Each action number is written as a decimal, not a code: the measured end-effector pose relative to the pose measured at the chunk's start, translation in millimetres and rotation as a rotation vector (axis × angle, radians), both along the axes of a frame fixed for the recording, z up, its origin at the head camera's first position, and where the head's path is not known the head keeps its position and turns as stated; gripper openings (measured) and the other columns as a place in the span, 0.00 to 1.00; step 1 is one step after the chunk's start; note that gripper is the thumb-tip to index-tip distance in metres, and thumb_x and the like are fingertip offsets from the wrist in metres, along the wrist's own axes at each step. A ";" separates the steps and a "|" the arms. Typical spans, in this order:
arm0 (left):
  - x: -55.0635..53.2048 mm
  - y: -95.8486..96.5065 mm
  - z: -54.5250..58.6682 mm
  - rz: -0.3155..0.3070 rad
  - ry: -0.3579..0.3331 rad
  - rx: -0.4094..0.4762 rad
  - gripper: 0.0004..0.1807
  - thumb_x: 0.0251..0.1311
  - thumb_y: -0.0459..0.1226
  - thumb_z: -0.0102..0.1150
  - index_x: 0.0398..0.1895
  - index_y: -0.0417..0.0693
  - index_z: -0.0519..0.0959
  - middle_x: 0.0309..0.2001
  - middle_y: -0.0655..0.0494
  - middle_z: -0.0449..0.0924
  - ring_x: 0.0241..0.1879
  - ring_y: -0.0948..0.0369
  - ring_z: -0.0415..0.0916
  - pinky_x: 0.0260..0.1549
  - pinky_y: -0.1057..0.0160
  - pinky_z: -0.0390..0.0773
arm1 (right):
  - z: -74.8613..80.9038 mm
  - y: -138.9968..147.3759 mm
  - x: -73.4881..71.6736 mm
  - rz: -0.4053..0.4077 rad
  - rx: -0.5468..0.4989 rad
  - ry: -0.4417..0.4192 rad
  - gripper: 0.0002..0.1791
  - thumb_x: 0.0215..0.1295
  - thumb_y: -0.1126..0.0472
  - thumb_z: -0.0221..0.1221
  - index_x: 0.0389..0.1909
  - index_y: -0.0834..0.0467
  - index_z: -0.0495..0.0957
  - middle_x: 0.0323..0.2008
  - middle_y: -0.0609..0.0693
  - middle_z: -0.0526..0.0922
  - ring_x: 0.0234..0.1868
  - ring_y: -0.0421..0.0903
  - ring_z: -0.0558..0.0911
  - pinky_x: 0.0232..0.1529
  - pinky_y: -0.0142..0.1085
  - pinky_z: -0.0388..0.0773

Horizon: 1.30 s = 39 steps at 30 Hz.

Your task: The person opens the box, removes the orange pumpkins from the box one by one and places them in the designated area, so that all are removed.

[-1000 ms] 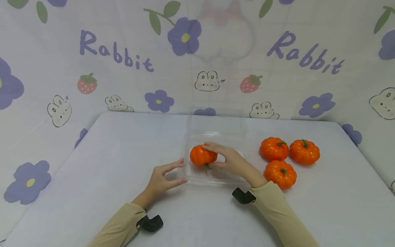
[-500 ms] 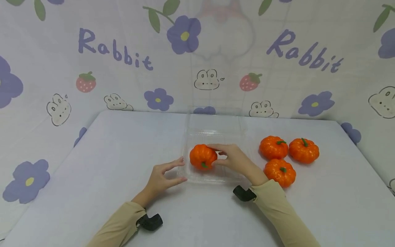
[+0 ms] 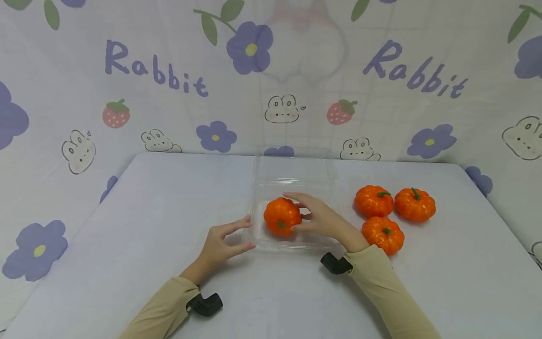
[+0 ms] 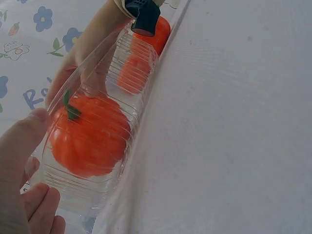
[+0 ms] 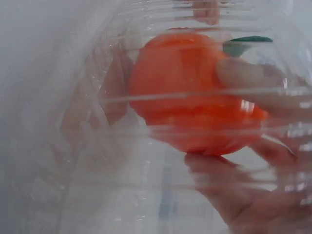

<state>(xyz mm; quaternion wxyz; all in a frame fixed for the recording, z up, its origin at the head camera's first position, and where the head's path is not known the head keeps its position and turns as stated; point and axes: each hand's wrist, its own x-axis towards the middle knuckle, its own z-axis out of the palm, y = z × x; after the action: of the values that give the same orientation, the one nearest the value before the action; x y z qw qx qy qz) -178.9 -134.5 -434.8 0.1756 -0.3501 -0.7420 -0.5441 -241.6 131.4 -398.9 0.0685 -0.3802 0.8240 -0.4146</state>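
Both hands work at the clear tray (image 3: 296, 181) on the surface (image 3: 127, 226): the right hand (image 3: 323, 219) grips a pumpkin (image 3: 281, 215) inside it, while the left hand (image 3: 220, 242), fingers relaxed, steadies the tray's near-left corner. Best to seat the pumpkin flat, stem upward.

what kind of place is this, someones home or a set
Most likely a staged tabletop set, not a lived-in room. A printed rabbit-and-flower cloth hangs as a backdrop behind a covered table, which holds only a clear plastic box and toy-like orange pumpkins. The right hand holds one pumpkin inside the box.
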 end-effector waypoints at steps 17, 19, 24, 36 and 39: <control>-0.1 0.7 2.1 -0.001 0.027 0.000 0.23 0.31 0.21 0.70 0.38 0.28 0.77 0.43 0.31 0.73 0.45 0.44 0.73 0.49 0.60 0.70 | -0.1 -0.4 -1.3 -0.111 0.011 0.030 0.39 0.39 0.63 0.72 0.55 0.68 0.66 0.54 0.61 0.71 0.54 0.54 0.71 0.53 0.41 0.67; -0.1 0.5 1.4 -0.003 0.024 -0.001 0.23 0.31 0.20 0.70 0.38 0.28 0.77 0.43 0.30 0.73 0.45 0.43 0.73 0.49 0.60 0.70 | -0.7 -0.5 -1.0 -0.104 0.000 0.013 0.39 0.40 0.64 0.71 0.55 0.69 0.65 0.54 0.62 0.70 0.54 0.54 0.70 0.53 0.41 0.67; -0.6 1.0 -0.3 -0.008 0.011 0.002 0.23 0.31 0.21 0.70 0.38 0.28 0.77 0.44 0.31 0.73 0.46 0.43 0.72 0.50 0.60 0.69 | -2.2 0.5 -1.2 -0.108 0.041 0.067 0.41 0.41 0.63 0.71 0.58 0.70 0.64 0.55 0.61 0.69 0.53 0.53 0.70 0.53 0.42 0.68; -0.2 2.2 -0.4 -0.007 0.006 0.008 0.23 0.31 0.20 0.70 0.38 0.28 0.77 0.44 0.30 0.73 0.46 0.43 0.72 0.50 0.60 0.69 | 4.3 7.9 2.9 -0.187 0.020 0.031 0.38 0.38 0.56 0.73 0.51 0.66 0.69 0.48 0.53 0.74 0.47 0.48 0.73 0.48 0.38 0.73; 0.2 2.0 0.5 -0.001 0.002 0.009 0.22 0.31 0.20 0.70 0.37 0.27 0.77 0.43 0.30 0.73 0.46 0.43 0.72 0.50 0.60 0.69 | 7.3 10.1 4.1 -0.201 -0.004 0.020 0.37 0.38 0.56 0.73 0.51 0.67 0.69 0.48 0.54 0.74 0.47 0.49 0.74 0.47 0.38 0.73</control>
<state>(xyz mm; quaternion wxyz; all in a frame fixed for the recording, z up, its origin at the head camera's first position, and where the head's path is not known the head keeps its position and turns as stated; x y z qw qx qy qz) -178.7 -132.4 -434.2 0.1776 -0.3503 -0.7391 -0.5472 -237.5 141.5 -391.6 0.0173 -0.2999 0.8577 -0.4172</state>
